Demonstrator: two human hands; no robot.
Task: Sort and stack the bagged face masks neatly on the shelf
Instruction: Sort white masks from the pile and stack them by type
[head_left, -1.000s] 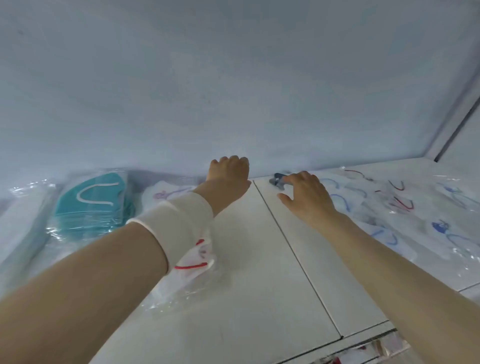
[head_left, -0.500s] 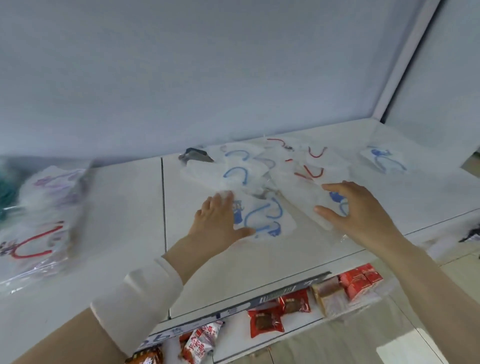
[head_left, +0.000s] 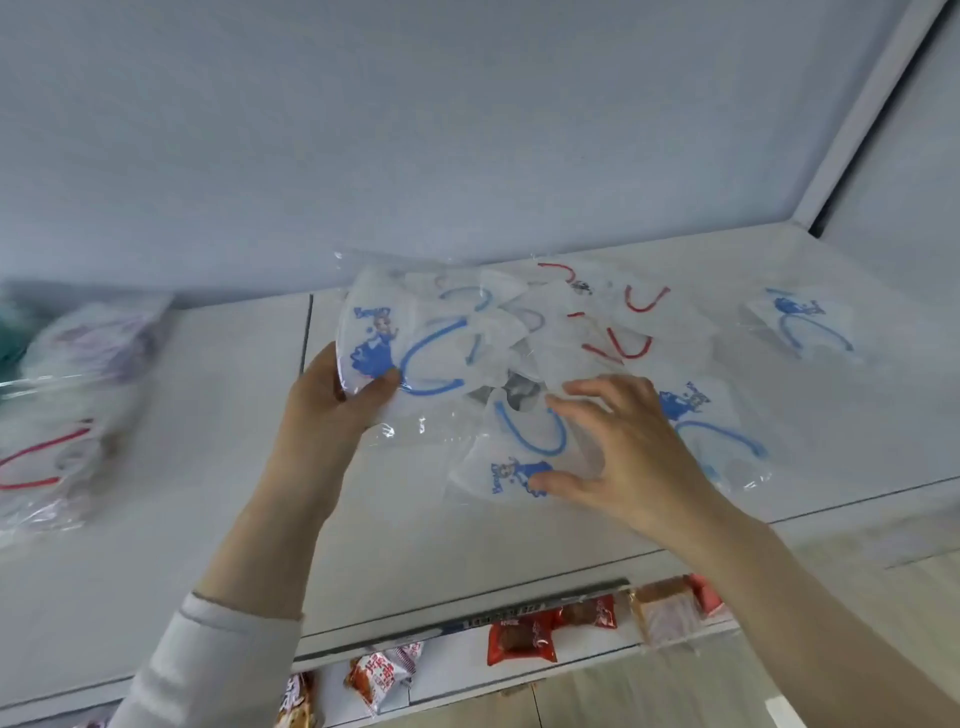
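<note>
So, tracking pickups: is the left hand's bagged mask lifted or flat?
Lifted: the left hand pinches the bagged mask, tilted up off the shelf.

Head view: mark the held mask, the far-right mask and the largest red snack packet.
held mask (head_left: 431, 340), head view, blue ear loop
far-right mask (head_left: 800, 325), head view, centre, below print
largest red snack packet (head_left: 521, 644), head view, wrapper front

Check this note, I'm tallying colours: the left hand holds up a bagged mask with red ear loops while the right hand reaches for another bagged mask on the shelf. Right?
One slip: in the head view the bagged mask that the left hand holds up has blue ear loops, not red. The rest stands: the right hand reaches for another mask on the shelf.
</note>
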